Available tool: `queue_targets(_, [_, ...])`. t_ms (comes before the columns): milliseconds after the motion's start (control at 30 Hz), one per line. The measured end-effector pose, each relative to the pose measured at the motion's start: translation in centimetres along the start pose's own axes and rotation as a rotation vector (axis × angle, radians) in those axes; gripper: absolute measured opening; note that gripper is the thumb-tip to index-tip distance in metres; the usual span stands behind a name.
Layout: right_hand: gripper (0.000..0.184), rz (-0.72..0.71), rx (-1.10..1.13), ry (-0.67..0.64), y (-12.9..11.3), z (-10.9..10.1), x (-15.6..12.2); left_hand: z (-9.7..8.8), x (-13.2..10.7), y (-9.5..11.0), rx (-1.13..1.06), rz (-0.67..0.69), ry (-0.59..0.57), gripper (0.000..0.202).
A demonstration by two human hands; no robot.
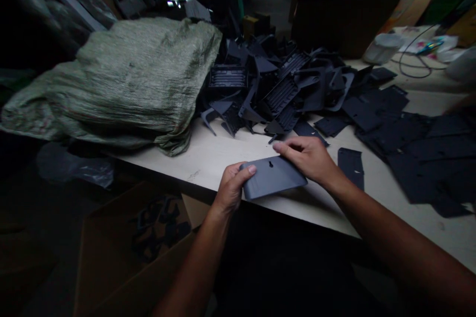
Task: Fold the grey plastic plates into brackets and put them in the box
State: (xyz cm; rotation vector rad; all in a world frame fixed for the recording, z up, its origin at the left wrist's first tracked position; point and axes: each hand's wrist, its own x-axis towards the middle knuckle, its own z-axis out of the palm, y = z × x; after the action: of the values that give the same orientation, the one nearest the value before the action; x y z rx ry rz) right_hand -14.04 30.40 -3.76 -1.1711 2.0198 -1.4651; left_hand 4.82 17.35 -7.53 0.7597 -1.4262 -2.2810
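Observation:
A flat dark grey plastic panel (273, 181) with a small keyhole-shaped slot is held tilted above the front edge of the table. My left hand (232, 185) grips its left end, the thumb on the upper face and the fingers hidden behind. At the panel's far right edge, my right hand (310, 158) is closed, thumb and fingers drawn together. Whether anything small sits in that pinch cannot be made out. Just beyond lies a heap of dark plastic brackets (282, 94), some with ribbed faces. A loose dark flat panel (351, 166) rests right of my right hand.
A greenish woven sack (141, 79) covers the table's left side. Many flat dark panels (420, 153) are piled at right. Below the table edge, an open cardboard box (107, 252) contains dark parts. A whitish cup (383, 48) and a cable (412, 75) are at back right.

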Motion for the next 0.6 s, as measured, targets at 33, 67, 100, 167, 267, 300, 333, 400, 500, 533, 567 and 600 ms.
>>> queue_targets(33, [0.037, -0.043, -0.049, 0.115, 0.0, -0.2, -0.1, -0.2, 0.1, 0.0, -0.035, 0.039, 0.065, 0.041])
queue_targets(67, [0.035, -0.054, -0.076, 0.202, -0.1, -0.4, -0.4, -0.4, 0.3, 0.1, -0.070, 0.086, 0.130, 0.040])
queue_targets(100, [0.035, -0.030, -0.066, 0.245, -0.1, -0.5, -0.7, -0.6, 0.3, 0.1, -0.098, 0.138, 0.192, 0.040])
queue_targets(167, [0.042, 0.104, 0.087, 0.180, -0.1, -0.1, -1.7, -0.9, 0.4, 0.2, -0.119, 0.241, 0.291, 0.035])
queue_targets(267, [0.052, 0.353, 0.487, -0.152, 0.0, 1.8, -3.3, -0.9, 0.2, -0.1, -0.048, 0.321, 0.316, 0.030])
queue_targets(300, [0.053, 0.417, 0.616, -0.231, 0.0, 2.7, -3.6, -0.8, 0.1, -0.2, -0.006, 0.323, 0.286, 0.030])
queue_targets(333, [0.053, 0.464, 0.727, -0.268, -0.1, 3.5, -3.8, -0.6, 0.0, -0.4, 0.040, 0.321, 0.242, 0.031])
queue_targets(400, [0.049, 0.499, 0.870, -0.241, -0.1, 4.7, -4.0, -0.4, -0.3, -0.7, 0.114, 0.311, 0.147, 0.031])
queue_targets(500, [0.041, 0.401, 0.851, -0.178, -0.3, 5.2, -4.0, -0.5, -0.6, -0.8, 0.087, 0.298, 0.077, 0.031])
queue_targets(533, [0.039, 0.344, 0.796, -0.206, -0.4, 5.0, -4.1, -0.6, -0.6, -0.7, 0.043, 0.281, 0.061, 0.031])
queue_targets(567, [0.037, 0.282, 0.720, -0.245, -0.5, 4.7, -4.3, -0.7, -0.5, -0.5, -0.012, 0.260, 0.046, 0.032])
queue_targets(600, [0.034, 0.220, 0.625, -0.281, -0.6, 4.4, -4.5, -0.7, -0.3, -0.3, -0.070, 0.232, 0.031, 0.033])
